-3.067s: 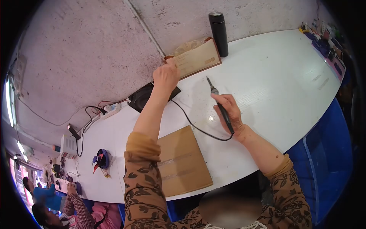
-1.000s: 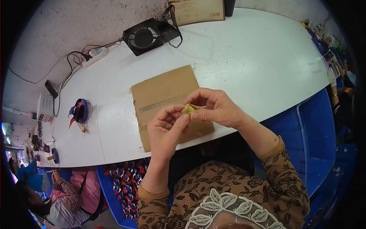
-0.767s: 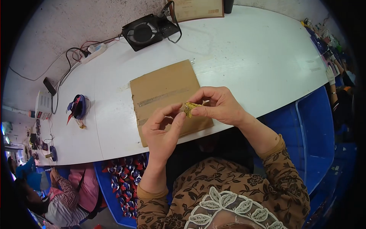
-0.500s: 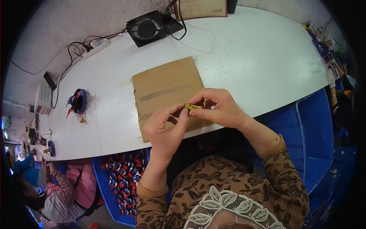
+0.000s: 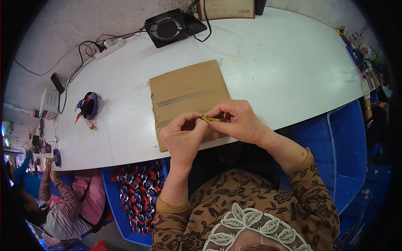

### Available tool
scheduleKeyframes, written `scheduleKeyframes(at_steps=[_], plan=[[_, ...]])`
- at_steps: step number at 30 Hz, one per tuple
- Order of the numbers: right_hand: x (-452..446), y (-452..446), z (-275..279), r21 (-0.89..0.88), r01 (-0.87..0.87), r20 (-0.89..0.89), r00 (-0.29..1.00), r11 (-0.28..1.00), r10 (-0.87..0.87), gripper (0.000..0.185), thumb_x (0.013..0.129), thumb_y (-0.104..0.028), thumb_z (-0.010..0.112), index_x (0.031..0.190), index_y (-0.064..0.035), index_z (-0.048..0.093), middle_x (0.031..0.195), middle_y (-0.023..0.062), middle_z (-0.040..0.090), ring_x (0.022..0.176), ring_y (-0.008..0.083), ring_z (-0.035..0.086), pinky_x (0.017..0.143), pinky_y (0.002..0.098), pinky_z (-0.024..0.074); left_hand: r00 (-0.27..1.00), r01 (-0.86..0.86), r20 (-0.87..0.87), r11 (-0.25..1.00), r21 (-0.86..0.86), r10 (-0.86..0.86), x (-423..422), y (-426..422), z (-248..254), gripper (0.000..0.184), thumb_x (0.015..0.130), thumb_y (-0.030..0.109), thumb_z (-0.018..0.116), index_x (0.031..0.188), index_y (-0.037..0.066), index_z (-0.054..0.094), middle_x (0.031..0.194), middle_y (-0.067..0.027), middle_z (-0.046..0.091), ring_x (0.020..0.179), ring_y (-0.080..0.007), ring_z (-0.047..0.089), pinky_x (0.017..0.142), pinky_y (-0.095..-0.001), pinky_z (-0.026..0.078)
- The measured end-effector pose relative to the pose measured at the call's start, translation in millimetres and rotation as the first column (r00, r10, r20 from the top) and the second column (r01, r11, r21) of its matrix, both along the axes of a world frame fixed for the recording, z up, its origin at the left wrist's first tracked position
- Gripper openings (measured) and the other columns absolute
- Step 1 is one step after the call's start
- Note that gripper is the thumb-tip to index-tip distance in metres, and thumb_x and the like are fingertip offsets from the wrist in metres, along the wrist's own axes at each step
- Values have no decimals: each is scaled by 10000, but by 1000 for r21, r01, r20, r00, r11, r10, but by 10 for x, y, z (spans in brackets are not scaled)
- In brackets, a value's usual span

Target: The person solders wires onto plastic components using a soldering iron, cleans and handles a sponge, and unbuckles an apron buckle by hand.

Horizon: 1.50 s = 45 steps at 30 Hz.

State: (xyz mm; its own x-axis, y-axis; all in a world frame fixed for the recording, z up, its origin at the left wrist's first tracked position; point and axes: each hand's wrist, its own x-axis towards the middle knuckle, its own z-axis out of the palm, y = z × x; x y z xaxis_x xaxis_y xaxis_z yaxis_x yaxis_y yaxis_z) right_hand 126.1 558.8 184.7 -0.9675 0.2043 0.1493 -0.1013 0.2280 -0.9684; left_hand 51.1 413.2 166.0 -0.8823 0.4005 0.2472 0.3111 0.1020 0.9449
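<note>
A small yellow, rough-textured piece (image 5: 211, 119) is pinched between both my hands above the front part of a cardboard sheet (image 5: 188, 85). My left hand (image 5: 183, 133) grips its left end between thumb and fingertips. On the other side, my right hand (image 5: 238, 121) has thumb and index finger closed on the right end. The piece is too small and too covered by fingers to tell its exact kind.
On the white table (image 5: 289, 62) stand a black fan (image 5: 164, 30) and a dark blue and red item (image 5: 88, 106) with wires. Blue bins flank my lap; the left one holds many red, white and blue pieces (image 5: 140, 196). A co-worker (image 5: 67, 205) sits at left.
My fingers have shifted slightly around the yellow piece, and both hands still hold it. The view has moved a little. At the left, the co-worker's arms are raised somewhat higher.
</note>
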Motion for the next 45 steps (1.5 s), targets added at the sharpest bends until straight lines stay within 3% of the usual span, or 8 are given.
scheduleKeyframes(at_steps=[8, 16, 19, 25, 28, 31, 39, 45], plan=[[17, 87, 27, -304, 1, 110, 993, 953, 35, 168, 794, -59, 664, 947, 4, 635, 834, 27, 639, 619, 22, 530, 521, 166, 430, 876, -13, 463, 952, 306, -137, -17, -92, 120, 100, 781, -7, 545, 762, -79, 612, 644, -108, 609, 531, -144, 597, 543, -247, 523], [58, 191, 12, -434, 67, 142, 990, 898, -5, 215, 791, -85, 677, 978, -6, 606, 851, 21, 627, 716, 43, 546, 600, 176, 445, 579, 691, 552, 720, 59, -600, 88, -387, 232, 140, 806, 82, 643, 836, -55, 636, 701, -97, 621, 628, -154, 616, 570, -237, 505], [64, 174, -10, -406, 57, 68, 997, 912, -32, 227, 777, -53, 680, 980, -2, 591, 869, 39, 625, 698, 53, 560, 604, 174, 462, 977, 194, 65, 976, 97, -201, 246, -163, 268, 174, 763, -7, 665, 934, -30, 638, 856, -99, 627, 751, -151, 623, 627, -240, 514], [77, 117, 20, -390, -35, 52, 997, 920, 60, 208, 777, -48, 681, 961, 1, 598, 877, 40, 614, 768, 74, 571, 709, 194, 477, 949, 247, -218, 967, 68, -228, 97, -40, 92, 290, 742, -35, 680, 1023, -27, 610, 889, -98, 616, 806, -152, 617, 654, -242, 521], [100, 139, 40, -386, -45, 40, 997, 922, 65, 176, 792, -50, 666, 949, 9, 612, 823, 34, 614, 688, 55, 546, 609, 175, 453, 929, 232, 236, 946, 225, -285, 136, -105, 102, 215, 789, -4, 643, 993, -62, 608, 840, -120, 639, 694, -160, 623, 619, -266, 547], [108, 172, 35, -445, -92, 72, 988, 891, 139, 156, 806, -65, 655, 937, 15, 624, 763, 30, 610, 595, 39, 504, 511, 167, 403, 635, 180, 573, 821, 542, -518, 30, -181, 68, 176, 853, 50, 583, 983, -66, 608, 807, -126, 641, 662, -157, 619, 591, -272, 548], [49, 152, -79, -505, -6, 130, 988, 863, 83, 156, 809, -123, 669, 915, -12, 642, 702, -5, 593, 529, 15, 443, 456, 160, 339, 562, 147, 610, 793, 591, -559, -18, -183, -2, 207, 889, 108, 539, 995, -58, 601, 824, -138, 641, 675, -160, 629, 580, -271, 555], [28, 143, -61, -402, 13, 69, 998, 915, 16, 167, 801, -64, 656, 948, 11, 628, 833, 46, 627, 740, 72, 580, 644, 190, 475, 585, 90, 640, 825, 558, -498, 1, -157, -5, 212, 882, 118, 551, 1001, -53, 591, 803, -135, 642, 641, -154, 625, 566, -263, 551]])
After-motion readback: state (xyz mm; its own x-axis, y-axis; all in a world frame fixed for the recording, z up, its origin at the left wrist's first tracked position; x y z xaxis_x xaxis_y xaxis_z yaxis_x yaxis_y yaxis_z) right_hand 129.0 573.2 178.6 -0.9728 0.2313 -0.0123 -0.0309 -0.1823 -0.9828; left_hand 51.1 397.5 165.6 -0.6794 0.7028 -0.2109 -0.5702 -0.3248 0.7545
